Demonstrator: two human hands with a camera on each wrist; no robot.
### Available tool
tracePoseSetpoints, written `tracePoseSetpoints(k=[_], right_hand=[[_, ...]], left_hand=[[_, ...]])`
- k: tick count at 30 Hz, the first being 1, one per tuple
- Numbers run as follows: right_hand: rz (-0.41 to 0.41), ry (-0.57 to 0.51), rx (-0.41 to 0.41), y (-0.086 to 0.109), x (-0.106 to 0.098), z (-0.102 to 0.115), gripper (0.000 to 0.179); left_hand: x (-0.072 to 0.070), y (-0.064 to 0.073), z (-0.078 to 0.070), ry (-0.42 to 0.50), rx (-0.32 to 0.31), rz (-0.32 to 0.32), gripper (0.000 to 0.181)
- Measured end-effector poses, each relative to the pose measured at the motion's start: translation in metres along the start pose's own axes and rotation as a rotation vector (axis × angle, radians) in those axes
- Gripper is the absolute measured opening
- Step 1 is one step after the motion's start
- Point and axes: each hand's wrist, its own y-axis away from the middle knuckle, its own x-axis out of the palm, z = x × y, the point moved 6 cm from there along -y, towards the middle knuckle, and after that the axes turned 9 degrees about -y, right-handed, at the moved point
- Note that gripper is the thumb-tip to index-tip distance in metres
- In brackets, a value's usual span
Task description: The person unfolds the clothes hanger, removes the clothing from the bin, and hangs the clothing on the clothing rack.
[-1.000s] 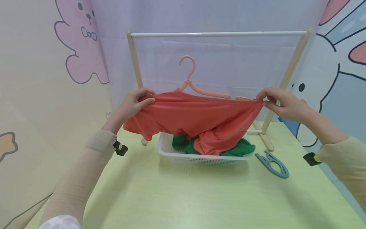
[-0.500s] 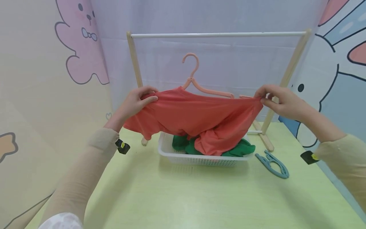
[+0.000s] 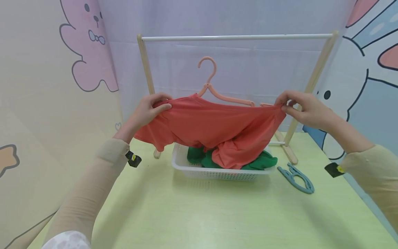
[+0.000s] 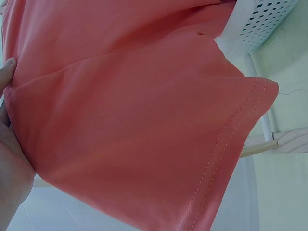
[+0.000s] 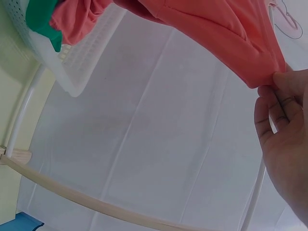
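Over the basket, a coral-red T-shirt (image 3: 211, 121) is stretched sideways between my two hands. My left hand (image 3: 147, 110) grips its left shoulder, thumb in front; the left wrist view shows a stitched sleeve (image 4: 211, 159) hanging below. At the other end, my right hand (image 3: 306, 109) pinches the neckline edge between thumb and fingers, as the right wrist view shows at the fabric corner (image 5: 264, 72). A pink hanger (image 3: 230, 100) stands behind the neckline, hook up. Its left arm is hidden by the shirt; its right arm shows above the edge. The shirt's lower part droops into the basket.
A white perforated basket (image 3: 178, 162) on the table (image 3: 199, 211) holds green cloth (image 3: 262, 161). Right of it lies a folded blue-green hanger (image 3: 309, 190). Behind stands a wooden-legged rack (image 3: 320, 71) with a white top bar (image 3: 236, 37).
The pink hanger has shifted slightly right and up relative to a second ago. My right hand has edged a little left; both hands keep their hold on the T-shirt.
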Motion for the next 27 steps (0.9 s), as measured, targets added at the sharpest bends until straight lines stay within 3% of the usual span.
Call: tracePoseSetpoints(k=[9,13,19,27], right_hand=[[-0.016,0.011,0.042,-0.002,0.001,-0.003,0.024],[-0.047,0.016,0.025,-0.006,0.002,-0.001,0.02],[-0.122,0.024,-0.01,-0.017,0.004,0.004,0.017],[-0.169,0.039,0.031,-0.036,0.009,0.008,0.015]], left_hand=[[0.0,-0.002,-0.002,-0.011,0.012,-0.011,0.025],[0.001,-0.003,-0.006,-0.015,0.024,-0.019,0.026],[0.003,-0.005,-0.012,-0.033,0.045,-0.036,0.026],[0.005,-0.011,-0.02,-0.068,0.092,-0.07,0.025]])
